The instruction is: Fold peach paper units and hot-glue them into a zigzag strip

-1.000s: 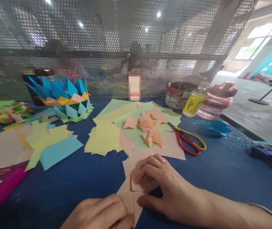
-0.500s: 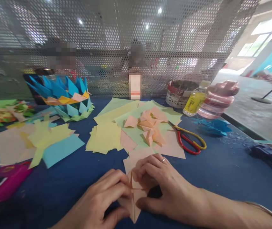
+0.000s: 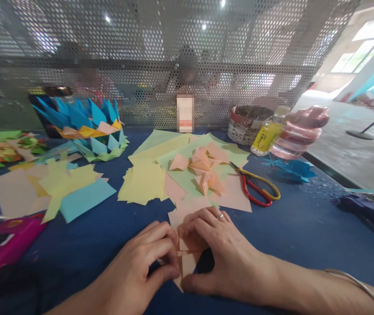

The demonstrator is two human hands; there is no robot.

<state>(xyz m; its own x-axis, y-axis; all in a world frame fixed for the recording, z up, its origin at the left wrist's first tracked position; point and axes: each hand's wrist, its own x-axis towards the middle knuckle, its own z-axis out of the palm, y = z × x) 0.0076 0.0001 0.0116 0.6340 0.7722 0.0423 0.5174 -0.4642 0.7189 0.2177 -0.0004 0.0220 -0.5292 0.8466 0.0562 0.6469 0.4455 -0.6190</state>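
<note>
A folded peach-coloured paper (image 3: 188,261) lies on the dark blue table in front of me, its creases meeting near the middle. My left hand (image 3: 150,258) grips its left side, fingers curled and thumb low at the edge. From the right, my right hand (image 3: 223,253) holds it too, fingertips bent over the upper part and thumb pressed near the lower tip. Part of the paper is hidden under both hands. Just beyond are folded peach pieces (image 3: 206,168) on pale green sheets, with a stack of yellow paper squares (image 3: 143,183) to their left.
Red-and-yellow-handled scissors (image 3: 255,192) lie to the right. Behind them stand a yellow-labelled bottle (image 3: 267,133), a pink bottle (image 3: 300,133) and a round container (image 3: 239,129). A layered paper flower (image 3: 91,127) sits back left; a magenta tool (image 3: 16,238) lies nearer. A perforated screen (image 3: 147,52) closes the far side.
My left hand's thumb has moved up and in toward the fingers, against the paper's lower left edge. The lower tip is now more covered. The view has shifted slightly.
</note>
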